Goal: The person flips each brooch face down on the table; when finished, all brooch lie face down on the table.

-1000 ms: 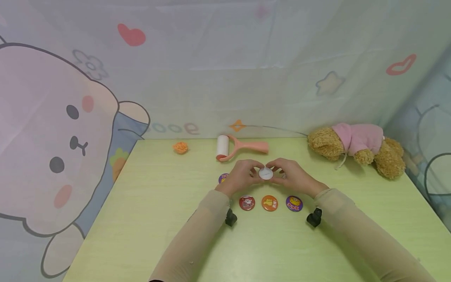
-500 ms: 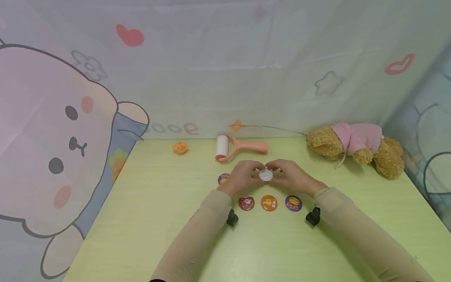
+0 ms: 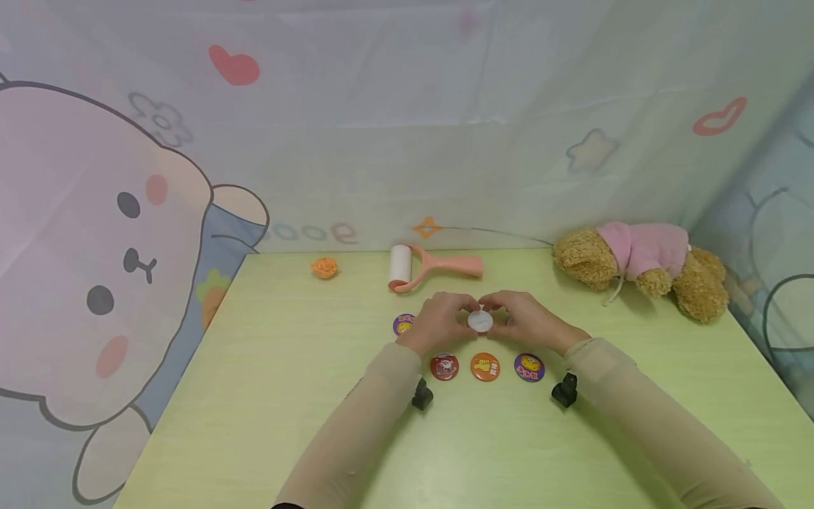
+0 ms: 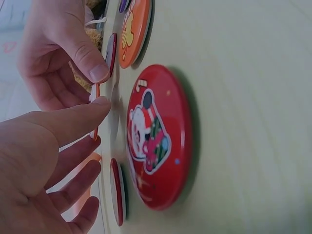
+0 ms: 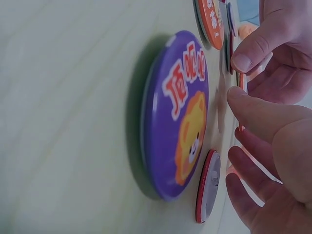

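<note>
We pinch the white-backed badge (image 3: 480, 322) between our left hand (image 3: 439, 323) and right hand (image 3: 529, 320), each grip closed on an opposite edge, the piece raised over the table (image 3: 254, 396) just beyond the orange badge (image 3: 486, 367). Working it well, we judge, means touching only the rim, pressing evenly from both sides, and avoiding the red badge (image 3: 444, 367) left of the orange badge.

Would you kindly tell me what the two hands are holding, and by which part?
The left hand and right hand together pinch one round badge by its rim, from opposite sides.
</note>
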The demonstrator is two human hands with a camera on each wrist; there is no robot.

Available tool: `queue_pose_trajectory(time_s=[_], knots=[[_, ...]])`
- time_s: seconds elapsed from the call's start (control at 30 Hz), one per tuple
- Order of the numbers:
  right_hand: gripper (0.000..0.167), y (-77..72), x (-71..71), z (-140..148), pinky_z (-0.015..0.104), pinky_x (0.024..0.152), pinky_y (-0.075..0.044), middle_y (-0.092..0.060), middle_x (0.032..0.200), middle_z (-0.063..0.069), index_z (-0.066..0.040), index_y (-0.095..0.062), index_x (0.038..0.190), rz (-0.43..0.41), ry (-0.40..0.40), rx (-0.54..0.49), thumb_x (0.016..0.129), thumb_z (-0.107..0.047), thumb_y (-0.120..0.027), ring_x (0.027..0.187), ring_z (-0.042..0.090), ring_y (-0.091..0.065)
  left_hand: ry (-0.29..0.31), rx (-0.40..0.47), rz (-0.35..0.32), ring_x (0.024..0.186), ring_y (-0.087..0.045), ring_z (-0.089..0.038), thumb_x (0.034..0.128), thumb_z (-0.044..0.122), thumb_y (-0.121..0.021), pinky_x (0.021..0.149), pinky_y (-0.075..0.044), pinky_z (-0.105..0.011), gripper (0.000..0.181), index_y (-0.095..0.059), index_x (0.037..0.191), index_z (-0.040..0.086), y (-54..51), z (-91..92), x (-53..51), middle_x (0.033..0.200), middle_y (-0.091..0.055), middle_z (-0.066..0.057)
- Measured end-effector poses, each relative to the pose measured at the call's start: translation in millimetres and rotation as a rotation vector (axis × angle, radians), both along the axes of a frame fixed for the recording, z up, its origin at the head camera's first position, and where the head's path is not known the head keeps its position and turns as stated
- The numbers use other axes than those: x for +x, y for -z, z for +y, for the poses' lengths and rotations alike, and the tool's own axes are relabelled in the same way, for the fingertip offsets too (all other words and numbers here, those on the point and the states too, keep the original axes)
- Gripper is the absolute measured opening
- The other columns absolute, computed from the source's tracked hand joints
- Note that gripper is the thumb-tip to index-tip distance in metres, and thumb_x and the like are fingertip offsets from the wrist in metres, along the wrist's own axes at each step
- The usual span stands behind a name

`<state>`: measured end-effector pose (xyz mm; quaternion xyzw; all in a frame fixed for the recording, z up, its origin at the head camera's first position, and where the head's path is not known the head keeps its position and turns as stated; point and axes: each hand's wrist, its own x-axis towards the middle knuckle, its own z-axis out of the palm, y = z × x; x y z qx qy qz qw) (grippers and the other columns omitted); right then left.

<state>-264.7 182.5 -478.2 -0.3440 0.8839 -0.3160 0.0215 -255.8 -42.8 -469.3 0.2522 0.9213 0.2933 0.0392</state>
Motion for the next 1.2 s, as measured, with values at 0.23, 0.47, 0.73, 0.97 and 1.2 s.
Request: queue_pose_trajectory(time_s=[0.23,0.47,0.73,0.97,1.2], knots=[[0.051,1.0,-0.1,1.5,0.045,0.082,-0.06,-0.072,0.124,0.016,0.002,-0.064,0.135,-0.005,-0.017,0.014,0.09,-0.01,-0.083,0.111,0.031,-0.069,0.012,-0.019,0.02,0.114,-0.066,-0.021,0.0852,0.018,-0.088,0.098,-0.05,-0.039,0.033,-0.077,0.116,0.017,2.3,1.7,-1.0,0.12,-0.076,0.002],[0.052,1.5,-1.6,3.1,0.039,0.08,-0.058,-0.074,0.12,0.012,0.003,-0.064,0.135,-0.039,-0.018,0.053,0.089,-0.009,-0.084,0.102,0.025,-0.067,0.021,-0.045,0.024,0.111,-0.068,-0.022,0.0843,0.017,-0.088,0.095,-0.052,-0.04,0.035,-0.077,0.117,0.016,4.5,2.6,-2.0,0.116,-0.078,0.003],[0.046,3.3,-2.9,3.8,0.042,0.085,-0.059,-0.074,0.121,0.012,0.0,-0.068,0.132,-0.024,-0.031,0.065,0.09,-0.011,-0.084,0.109,0.027,-0.068,0.017,-0.078,0.023,0.112,-0.068,-0.022,0.0843,0.02,-0.089,0.096,-0.051,-0.042,0.039,-0.076,0.121,0.016,3.3,3.7,-0.9,0.116,-0.078,0.004],[0.051,1.1,-2.3,4.0,0.042,0.087,-0.058,-0.074,0.12,0.013,0.002,-0.067,0.133,-0.03,-0.013,0.082,0.087,-0.011,-0.085,0.107,0.027,-0.069,0.007,-0.116,0.031,0.114,-0.067,-0.024,0.0837,0.019,-0.089,0.098,-0.051,-0.045,0.041,-0.076,0.123,0.016,-0.9,5.0,0.7,0.115,-0.078,0.004],[0.054,0.1,-2.6,4.4,0.038,0.082,-0.058,-0.074,0.12,0.015,0.004,-0.065,0.134,-0.042,-0.009,0.093,0.086,-0.01,-0.086,0.099,0.024,-0.068,0.004,-0.119,0.017,0.118,-0.065,-0.025,0.0839,0.018,-0.088,0.101,-0.048,-0.05,0.043,-0.075,0.124,0.016,0.1,4.7,-0.7,0.118,-0.078,0.004]])
